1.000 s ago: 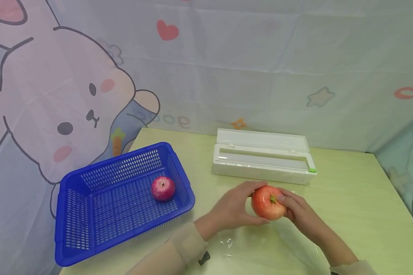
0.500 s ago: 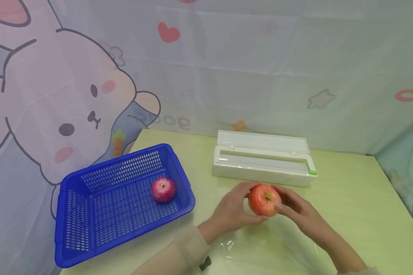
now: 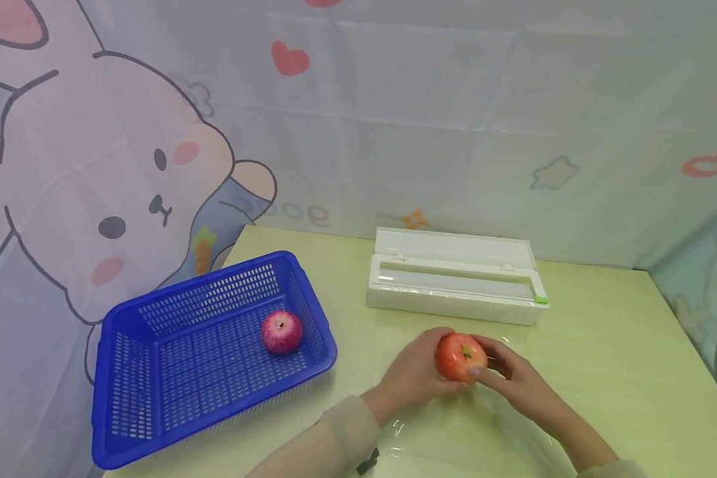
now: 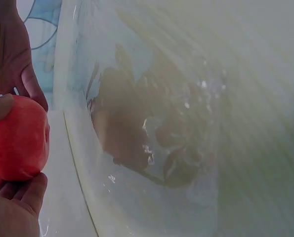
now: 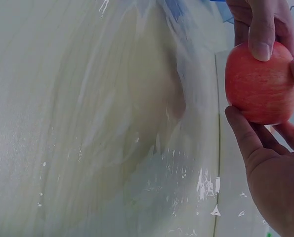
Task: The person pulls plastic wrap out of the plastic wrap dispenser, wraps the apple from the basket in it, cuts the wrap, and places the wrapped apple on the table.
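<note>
Holding apple (image 3: pixel 457 354) in curled left grip (image 3: pixel 413 373) and right grip (image 3: pixel 524 380); might roll on plastic film (image 5: pixel 112 123) if released unevenly.

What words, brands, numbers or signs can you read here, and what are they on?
"og": end of a pale word low on the curtain; the letters before it are too faint to read surely.
No text can be made out on the white box, blue basket, held apple or fruit in the basket.
</note>
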`<state>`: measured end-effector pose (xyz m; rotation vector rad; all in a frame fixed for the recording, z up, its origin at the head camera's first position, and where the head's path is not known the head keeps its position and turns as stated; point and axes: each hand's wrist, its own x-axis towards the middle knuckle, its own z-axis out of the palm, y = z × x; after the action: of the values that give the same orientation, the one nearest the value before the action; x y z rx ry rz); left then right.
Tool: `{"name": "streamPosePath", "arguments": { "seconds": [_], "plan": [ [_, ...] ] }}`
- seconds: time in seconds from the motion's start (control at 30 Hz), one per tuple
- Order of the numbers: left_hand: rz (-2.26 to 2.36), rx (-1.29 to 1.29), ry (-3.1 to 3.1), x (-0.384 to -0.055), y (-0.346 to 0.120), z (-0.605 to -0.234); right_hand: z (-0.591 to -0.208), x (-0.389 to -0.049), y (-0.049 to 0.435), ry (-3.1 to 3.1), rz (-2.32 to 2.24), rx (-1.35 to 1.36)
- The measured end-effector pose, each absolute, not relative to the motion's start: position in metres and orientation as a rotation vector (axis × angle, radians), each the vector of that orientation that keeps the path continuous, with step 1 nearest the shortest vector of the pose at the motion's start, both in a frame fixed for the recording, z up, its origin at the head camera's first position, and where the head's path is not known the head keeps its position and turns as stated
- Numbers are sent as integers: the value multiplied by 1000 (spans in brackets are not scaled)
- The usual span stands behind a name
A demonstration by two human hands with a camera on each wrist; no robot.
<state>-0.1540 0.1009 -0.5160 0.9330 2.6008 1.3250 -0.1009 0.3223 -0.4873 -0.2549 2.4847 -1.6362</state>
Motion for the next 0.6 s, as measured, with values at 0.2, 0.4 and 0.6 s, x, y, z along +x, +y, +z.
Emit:
{"name": "streamPosePath", "arguments": {
  "seconds": [0.2,0.4,0.6],
  "plan": [
    [1306,923,2598,-157,102,-518,-491,-105,323,2499,-1608,-238],
    [1255,928,2621,-159,104,-522,-493,-107,323,2504,-1595,-233],
    [1245,938,2637,-158,104,-525,-498,-109,324,2522,-1588,-233]
  ]
}}
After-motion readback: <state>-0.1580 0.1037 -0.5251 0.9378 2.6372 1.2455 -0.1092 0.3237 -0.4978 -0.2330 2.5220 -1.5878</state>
